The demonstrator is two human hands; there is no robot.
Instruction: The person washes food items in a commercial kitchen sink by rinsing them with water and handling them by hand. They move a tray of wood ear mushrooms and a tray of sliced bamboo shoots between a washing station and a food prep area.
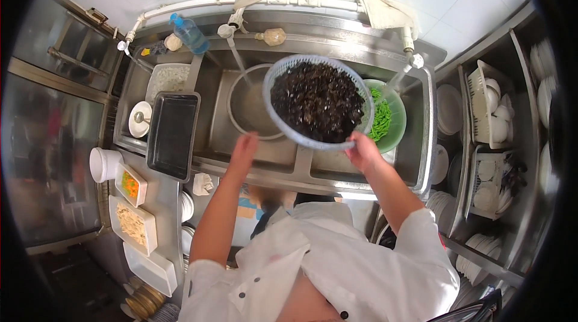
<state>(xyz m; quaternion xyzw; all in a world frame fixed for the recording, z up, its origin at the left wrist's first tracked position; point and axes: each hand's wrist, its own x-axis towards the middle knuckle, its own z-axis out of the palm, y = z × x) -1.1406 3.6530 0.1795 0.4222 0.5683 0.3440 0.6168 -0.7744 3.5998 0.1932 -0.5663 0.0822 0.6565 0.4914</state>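
Observation:
My right hand [362, 152] grips the lower right rim of a pale blue plastic colander [269, 110], tilted above the sink divider. Dark, wet pieces that look like wood ear fungus [320, 101] fill it. My left hand [246, 143] is off the colander, near the front rim of a round metal basin [231, 116] in the middle sink; its fingers look curled together, with nothing visible in them. Water runs from a tap [226, 31] into the basin. To the right, partly behind the colander, a green bowl [397, 123] holds cut green beans [381, 119] under another running tap [415, 61].
A black tray [171, 137] lies across the left sink's edge, beside a container of pale food [169, 79]. A soap bottle [192, 35] and a light bulb-shaped object [272, 36] stand behind. Food containers [150, 231] line the left counter; dish racks [478, 110] fill the right side.

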